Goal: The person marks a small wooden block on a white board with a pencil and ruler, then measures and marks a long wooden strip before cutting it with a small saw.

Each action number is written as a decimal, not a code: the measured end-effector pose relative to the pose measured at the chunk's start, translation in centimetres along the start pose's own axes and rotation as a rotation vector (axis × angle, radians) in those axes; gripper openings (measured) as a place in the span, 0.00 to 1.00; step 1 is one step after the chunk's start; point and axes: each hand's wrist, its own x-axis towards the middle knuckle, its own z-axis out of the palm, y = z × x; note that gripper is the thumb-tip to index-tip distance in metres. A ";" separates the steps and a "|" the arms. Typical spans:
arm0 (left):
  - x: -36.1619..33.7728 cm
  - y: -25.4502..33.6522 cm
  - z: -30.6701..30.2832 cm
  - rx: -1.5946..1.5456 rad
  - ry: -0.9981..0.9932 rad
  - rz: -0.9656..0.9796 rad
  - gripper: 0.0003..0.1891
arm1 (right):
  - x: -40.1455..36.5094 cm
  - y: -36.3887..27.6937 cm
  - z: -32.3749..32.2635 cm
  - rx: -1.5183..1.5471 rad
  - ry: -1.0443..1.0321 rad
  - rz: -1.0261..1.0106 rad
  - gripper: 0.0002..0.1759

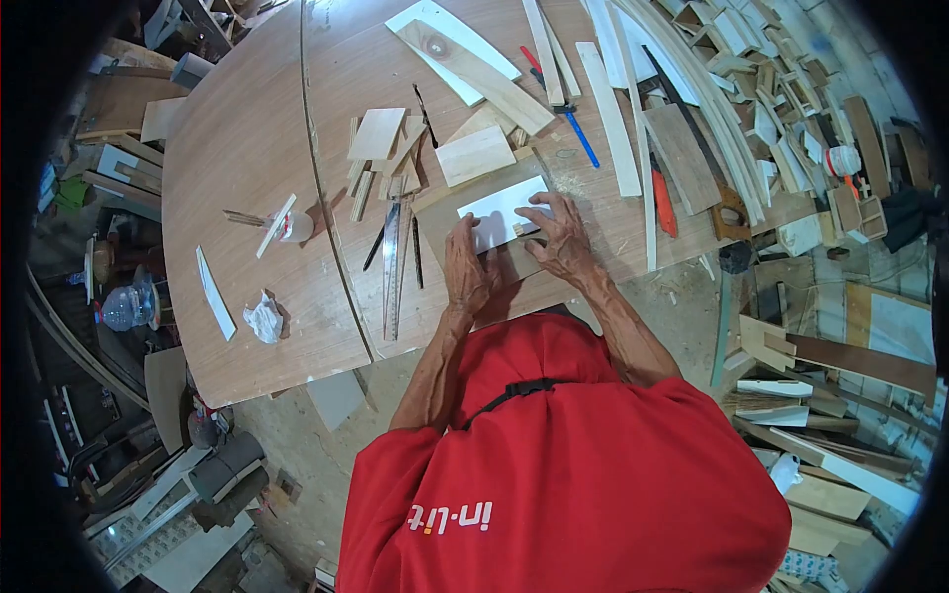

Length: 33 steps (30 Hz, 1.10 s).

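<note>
A white rectangular board (497, 210) lies over a larger brown board (432, 215) near the table's front edge. Fingers of my left hand (469, 265) grip the white board's left end, the thumb at its near edge. My right hand (561, 237) has its bent fingers on the right end, the thumb below. By the right fingertips, a small light wood block (520, 229) sits at the near edge of the white board. A pale wood panel (475, 156) lies just beyond it. Left of my hands are a metal ruler (392, 272) and a dark thin tool (416, 252).
Wood offcuts (377, 134), long strips (608, 119) and a blue-handled tool (583, 136) lie on the table. A handsaw (732, 212) is at the right edge. Leftward stand a white cup (295, 226) and crumpled tissue (264, 317). A seam (318, 188) crosses the tabletop.
</note>
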 end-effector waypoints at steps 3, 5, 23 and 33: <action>-0.6 -0.4 -0.1 -0.043 0.017 -0.031 0.40 | 0.5 0.3 -0.1 -0.042 -0.021 -0.033 0.28; -0.6 -0.4 0.0 -0.036 0.022 -0.035 0.40 | 0.8 0.6 0.0 -0.030 -0.028 -0.037 0.24; -0.7 -0.5 0.2 -0.005 -0.020 -0.077 0.40 | 1.1 1.8 0.2 -0.031 -0.029 -0.071 0.14; -1.0 -0.7 -0.4 0.120 0.026 -0.042 0.41 | 0.6 1.9 -2.5 0.053 0.056 -0.029 0.29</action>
